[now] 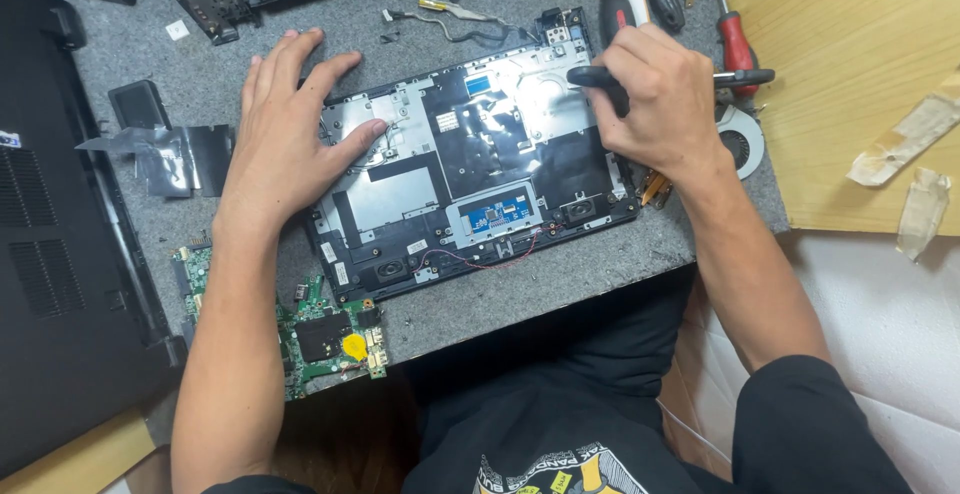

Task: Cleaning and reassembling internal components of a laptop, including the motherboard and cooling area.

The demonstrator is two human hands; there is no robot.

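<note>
1. My left hand (pixel 285 139) lies flat, fingers spread, pressing the laptop shell (pixel 470 169) at its left end.
2. My right hand (pixel 655 104) is curled tight round a black-handled screwdriver (pixel 745 78), over the shell's right edge.
3. The shell lies open on the grey counter (pixel 560 274).
4. A green circuit board (pixel 325 339) lies near the front edge, a fan (pixel 745 139) right of my right hand, and red-handled tools (pixel 735 39) behind it.

Bare forearms; black short sleeves; black shirt, yellow-white graphic print on chest; no gloves, no rings.
</note>
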